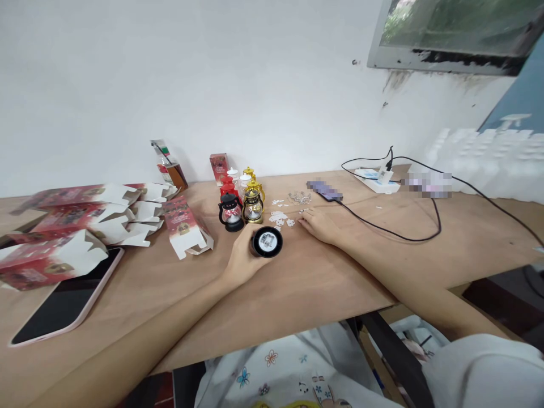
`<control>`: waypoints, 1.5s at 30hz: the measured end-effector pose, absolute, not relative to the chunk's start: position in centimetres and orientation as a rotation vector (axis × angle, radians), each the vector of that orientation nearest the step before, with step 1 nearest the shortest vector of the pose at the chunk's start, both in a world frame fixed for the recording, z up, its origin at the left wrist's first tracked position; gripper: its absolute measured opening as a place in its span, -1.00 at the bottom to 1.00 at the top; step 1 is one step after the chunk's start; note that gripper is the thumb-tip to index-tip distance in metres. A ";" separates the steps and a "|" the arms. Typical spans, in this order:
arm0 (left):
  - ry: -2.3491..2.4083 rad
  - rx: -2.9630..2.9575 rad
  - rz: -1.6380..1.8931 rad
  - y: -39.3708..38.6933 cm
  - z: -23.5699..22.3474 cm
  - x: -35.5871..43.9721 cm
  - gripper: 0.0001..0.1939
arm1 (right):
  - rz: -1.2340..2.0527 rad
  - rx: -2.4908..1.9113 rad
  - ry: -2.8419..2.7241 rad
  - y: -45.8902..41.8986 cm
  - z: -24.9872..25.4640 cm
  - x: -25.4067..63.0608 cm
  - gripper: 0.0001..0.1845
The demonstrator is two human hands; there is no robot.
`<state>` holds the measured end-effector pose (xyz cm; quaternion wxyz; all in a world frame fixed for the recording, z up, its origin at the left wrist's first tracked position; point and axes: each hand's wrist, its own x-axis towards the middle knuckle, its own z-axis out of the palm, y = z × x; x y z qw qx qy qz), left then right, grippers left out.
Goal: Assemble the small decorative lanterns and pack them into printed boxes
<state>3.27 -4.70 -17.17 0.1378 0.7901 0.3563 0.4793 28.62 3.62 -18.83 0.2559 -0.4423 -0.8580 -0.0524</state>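
Evidently, the left hand (243,249) grips a round black piece (267,243), its pale disc (268,241) turned up probably for a clear view, between the near edge of the tabletop (280,300) and some glossy lanterns (254,207). Half curled, the right hand (317,224) rests by thin white tags (279,217) and shiny metal bits (301,198), perhaps for easy reach; whether it pinches anything cannot be told.

1 black lantern (266,245) sits base-up within the left hand (242,254), pale disc (267,241) showing; loose white tabs (279,217) lie just beyond the grip.
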 end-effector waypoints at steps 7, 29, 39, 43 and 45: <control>0.991 2.361 1.521 -4.2 -17.7 3.1 -0.59 | 0.503 -0.967 -1.655 0.1 -17.6 24.7 -0.76; 1.037 2.538 1.402 -5.1 -17.6 3.4 -0.69 | -0.400 -0.518 -2.004 -5.7 -15.0 21.8 -0.90; 1.072 2.521 1.303 -5.3 -17.3 3.4 -0.70 | -0.434 -0.469 -2.118 -4.9 -15.2 22.4 -0.87; 1.075 2.510 1.305 -5.3 -17.3 3.5 -0.69 | -0.442 -0.479 -2.107 -5.2 -15.2 22.2 -0.86; 1.068 2.503 1.310 -5.4 -17.2 3.5 -0.69 | -0.431 -0.455 -2.071 -5.2 -15.3 22.1 -0.88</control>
